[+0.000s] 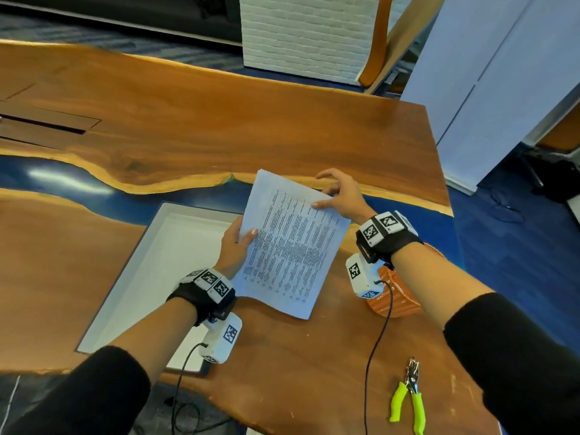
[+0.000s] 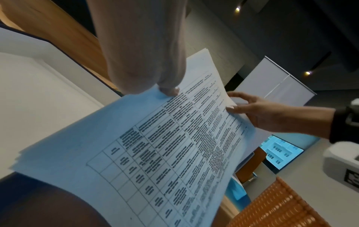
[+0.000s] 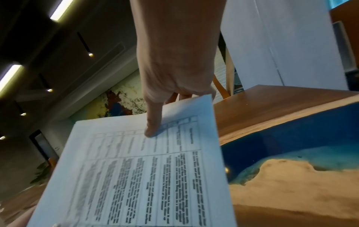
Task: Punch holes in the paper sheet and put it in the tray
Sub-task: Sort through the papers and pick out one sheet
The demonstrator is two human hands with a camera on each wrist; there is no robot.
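Note:
A thin stack of printed paper sheets (image 1: 292, 246) hangs tilted above the table, its left edge over the white tray (image 1: 150, 255). My left hand (image 1: 241, 238) pinches the left edge, thumb on top (image 2: 169, 90). My right hand (image 1: 329, 196) pinches the far right corner, its thumb (image 3: 153, 126) lying on the printed side. In the left wrist view the paper (image 2: 155, 153) shows several layered edges. A hole punch with lime-green handles (image 1: 408, 397) lies on the table at the lower right, away from both hands.
An orange woven round object (image 1: 395, 296) sits on the table under my right wrist. The wooden table (image 1: 219, 120) has a blue resin band and ends at the right edge. Cables hang from both wrist units. A white panel (image 1: 502, 89) stands beyond the table.

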